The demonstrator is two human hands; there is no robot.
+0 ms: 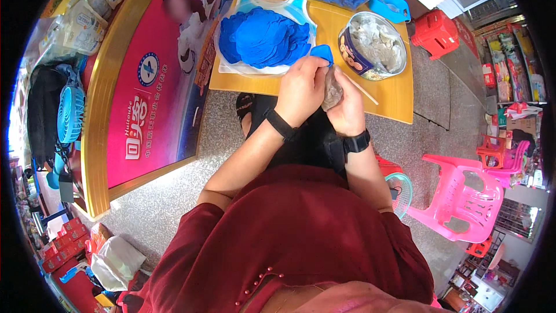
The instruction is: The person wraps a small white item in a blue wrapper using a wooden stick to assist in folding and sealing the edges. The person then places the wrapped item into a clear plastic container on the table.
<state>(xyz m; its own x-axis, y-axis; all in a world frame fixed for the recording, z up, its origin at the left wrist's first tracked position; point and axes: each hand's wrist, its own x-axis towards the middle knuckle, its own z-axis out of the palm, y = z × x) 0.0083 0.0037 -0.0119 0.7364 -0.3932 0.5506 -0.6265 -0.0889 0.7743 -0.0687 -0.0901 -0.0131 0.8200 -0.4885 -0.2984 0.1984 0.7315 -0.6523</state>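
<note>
One blue scrap [322,53] is pinched by fingers [313,64] of the left hand [301,88]; the right hand's fingers [346,84] grasp a greyish lump [332,91] (material unclear).

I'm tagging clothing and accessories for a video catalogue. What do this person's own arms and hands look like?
The left hand and right hand wear no gloves. A black strap circles the left wrist; a wider-looking black band is on the right. The dark red sleeves end near the elbows. No cables show on the arms.
</note>
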